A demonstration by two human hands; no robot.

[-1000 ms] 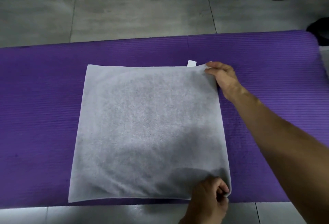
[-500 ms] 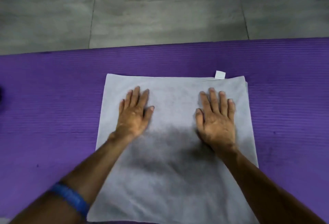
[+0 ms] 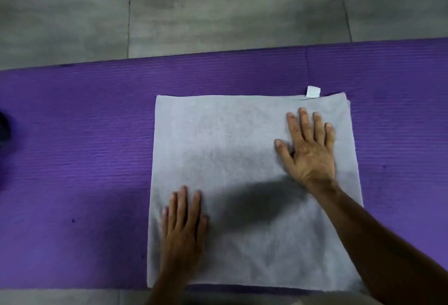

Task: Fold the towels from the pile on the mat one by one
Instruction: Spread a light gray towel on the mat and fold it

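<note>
Towel: a pale grey towel [image 3: 242, 159] is lying flat on the mat, right of centre and reaching its near edge, squared up in what looks like a folded state; a small white tag [image 3: 313, 92] is sticking out at its far right edge.
Left hand: the left hand [image 3: 184, 222] is resting flat with fingers straight on the near left part of the towel.
Right hand: the right hand [image 3: 309, 147] is pressing flat with fingers spread on the far right part.
Progress: this towel is apparently being smoothed; further folds probably remain. No pile is showing in view.
Surface: a ribbed purple mat [image 3: 84, 147] is running left to right.
Room: a grey tiled floor [image 3: 218, 8] is lying beyond the mat.
</note>
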